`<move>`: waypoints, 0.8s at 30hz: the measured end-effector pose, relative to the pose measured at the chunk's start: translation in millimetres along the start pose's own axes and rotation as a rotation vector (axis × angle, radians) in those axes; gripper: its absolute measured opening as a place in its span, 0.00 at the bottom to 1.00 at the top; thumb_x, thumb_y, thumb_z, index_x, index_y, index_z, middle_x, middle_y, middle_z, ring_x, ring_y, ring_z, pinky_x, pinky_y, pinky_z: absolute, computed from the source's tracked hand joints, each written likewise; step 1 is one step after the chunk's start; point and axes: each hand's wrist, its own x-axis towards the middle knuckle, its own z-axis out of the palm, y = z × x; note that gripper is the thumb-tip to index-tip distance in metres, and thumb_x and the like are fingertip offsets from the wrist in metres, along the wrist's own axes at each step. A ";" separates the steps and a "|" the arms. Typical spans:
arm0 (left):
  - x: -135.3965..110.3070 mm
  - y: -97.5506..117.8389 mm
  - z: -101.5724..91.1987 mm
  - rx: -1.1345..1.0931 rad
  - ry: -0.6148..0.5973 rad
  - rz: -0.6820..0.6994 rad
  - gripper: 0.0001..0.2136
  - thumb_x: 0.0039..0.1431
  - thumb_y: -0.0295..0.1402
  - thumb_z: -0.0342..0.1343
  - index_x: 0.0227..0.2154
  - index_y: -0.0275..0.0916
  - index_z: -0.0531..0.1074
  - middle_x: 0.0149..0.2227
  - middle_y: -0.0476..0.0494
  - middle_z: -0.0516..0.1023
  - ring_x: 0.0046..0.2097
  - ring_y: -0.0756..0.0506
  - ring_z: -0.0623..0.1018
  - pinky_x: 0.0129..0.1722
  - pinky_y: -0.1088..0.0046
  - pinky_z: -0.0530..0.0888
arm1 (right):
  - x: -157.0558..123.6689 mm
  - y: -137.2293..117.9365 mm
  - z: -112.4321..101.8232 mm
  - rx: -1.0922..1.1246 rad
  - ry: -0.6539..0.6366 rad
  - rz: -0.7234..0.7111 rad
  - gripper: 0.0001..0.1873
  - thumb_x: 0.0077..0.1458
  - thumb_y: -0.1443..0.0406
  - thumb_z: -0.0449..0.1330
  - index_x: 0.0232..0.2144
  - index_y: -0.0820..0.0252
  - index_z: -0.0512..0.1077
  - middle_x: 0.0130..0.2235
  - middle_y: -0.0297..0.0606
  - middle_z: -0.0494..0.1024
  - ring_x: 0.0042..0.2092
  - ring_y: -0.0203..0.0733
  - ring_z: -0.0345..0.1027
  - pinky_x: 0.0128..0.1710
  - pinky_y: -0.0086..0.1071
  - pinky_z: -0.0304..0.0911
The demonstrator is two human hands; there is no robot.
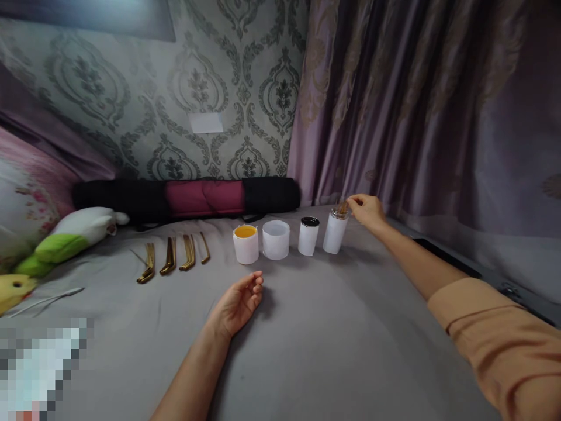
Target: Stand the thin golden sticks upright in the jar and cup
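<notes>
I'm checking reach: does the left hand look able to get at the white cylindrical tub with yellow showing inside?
Likely yes: the loosely curled left hand looks empty and is near the tub, with only grey fabric visible between them.

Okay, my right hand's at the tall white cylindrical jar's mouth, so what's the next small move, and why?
I'd probably bring your bare left hand over to steady the jar: that hand is empty, no hand holds the jar's sides, and your right hand is at the thin brownish pieces showing at the jar's mouth.
</notes>
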 end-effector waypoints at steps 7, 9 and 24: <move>0.2 0.0 1.2 0.005 -0.002 0.002 0.05 0.54 0.23 0.48 0.34 0.31 0.66 0.26 0.47 0.67 0.22 0.57 0.65 0.18 0.84 0.65 | -1.0 1.2 1.2 -0.018 0.006 0.053 0.10 0.47 0.61 0.54 0.27 0.61 0.72 0.29 0.39 0.75 0.32 0.41 0.68 0.33 0.33 0.60; -0.1 0.1 1.3 0.006 -0.007 0.001 0.05 0.54 0.23 0.48 0.34 0.31 0.66 0.26 0.47 0.67 0.22 0.57 0.66 0.18 0.84 0.65 | -1.2 -0.1 0.0 -0.041 -0.001 0.072 0.10 0.47 0.61 0.54 0.27 0.60 0.71 0.28 0.40 0.74 0.32 0.41 0.67 0.33 0.33 0.60; -0.6 0.1 1.0 0.019 0.006 0.003 0.05 0.53 0.23 0.50 0.34 0.31 0.66 0.26 0.48 0.67 0.23 0.57 0.66 0.19 0.84 0.66 | -0.2 1.6 1.1 -0.031 -0.007 0.119 0.13 0.48 0.58 0.52 0.26 0.61 0.71 0.25 0.40 0.73 0.32 0.42 0.67 0.33 0.34 0.60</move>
